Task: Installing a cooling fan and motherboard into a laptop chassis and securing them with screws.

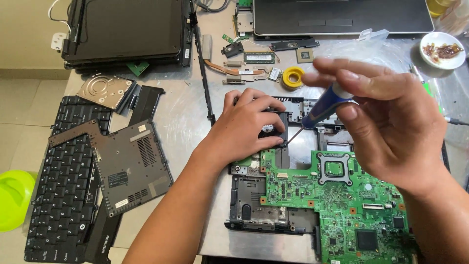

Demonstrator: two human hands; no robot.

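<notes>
Right hand (391,122) closed around screwdriver (323,107), blue handle pinched between thumb and fingertips right of centre frame, thin shaft slanting down-left to a tip beside cooling fan (273,131). Left hand (246,127) spread flat over that black fan at mid-frame, fingers curled across its upper edge, pressing down rather than lifting; nothing enclosed in the palm. Fan seated in the upper left corner of the opened laptop base (259,210), just above green motherboard (342,205), which fills the lower right of the frame, square processor socket (334,168) near its top.

Removed bottom cover panel (132,168), dark grey with vent slots, lying at lower left, overlapping black keyboard (63,195) along the left edge. Silver hard drive (103,90) above them at upper left, beside a closed black laptop (127,29) at the top left. Second laptop (342,17) along the top right edge. Between both, scattered small parts on the grey table (185,112): copper heat pipe (229,68), green memory stick (259,57), loose processor chip (305,55), yellow roll of tape (293,77). White dish (442,50) with brownish contents at upper right. Lime-green plastic object (14,198) at the far left edge, on the floor.
</notes>
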